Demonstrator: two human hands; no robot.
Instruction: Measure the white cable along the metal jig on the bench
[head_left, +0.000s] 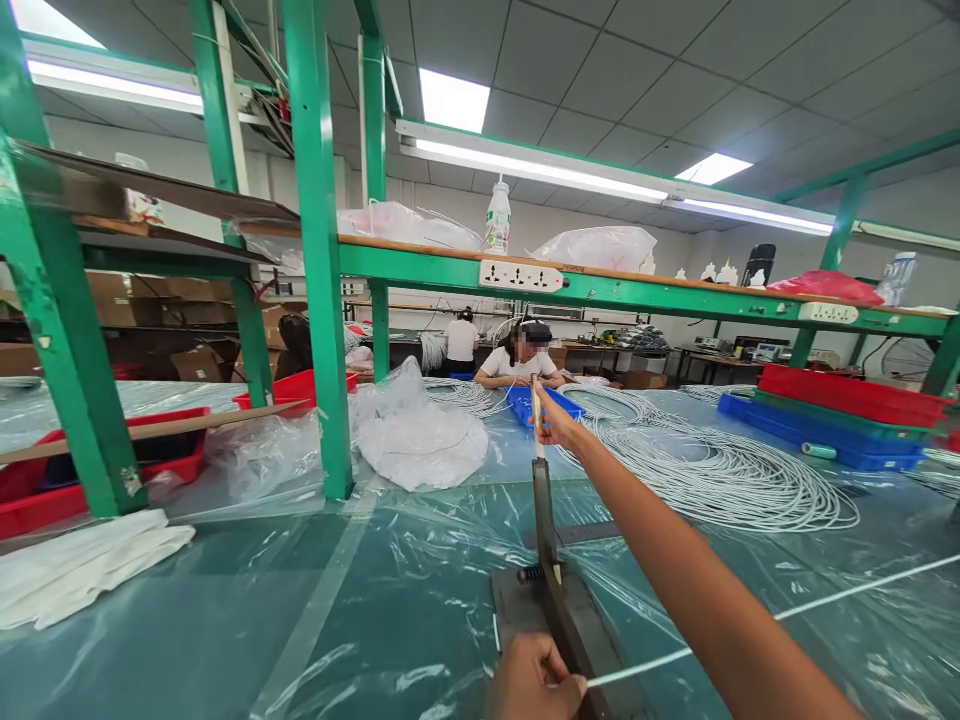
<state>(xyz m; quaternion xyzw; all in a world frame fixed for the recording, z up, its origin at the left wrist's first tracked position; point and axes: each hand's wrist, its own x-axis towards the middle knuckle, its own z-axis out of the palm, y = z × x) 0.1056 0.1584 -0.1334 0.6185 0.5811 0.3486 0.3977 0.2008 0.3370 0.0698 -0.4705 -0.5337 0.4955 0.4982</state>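
Observation:
My right hand (pixel 555 415) is closed around the upright lever handle (pixel 541 490) of a dark metal bench-top lever tool, arm stretched forward. The tool's flat base (pixel 517 605) rests on the table, and a small coil spring (pixel 531 574) shows beside the lever. Low in front of me, my left hand (pixel 534 680) pinches a thin white cable (pixel 637 668) close to the tool's near end. From there the cable runs right, passing behind my right forearm. The pinched cable tip is hidden by my fingers.
Coiled white cable (pixel 720 470) covers the table's right side. Stacked trays (pixel 832 425) stand beyond it. White gloves (pixel 82 560) and a red bin (pixel 172 460) lie left. A green post (pixel 315 250) and overhead shelf (pixel 420 262) frame the bench. A co-worker (pixel 517 362) sits opposite.

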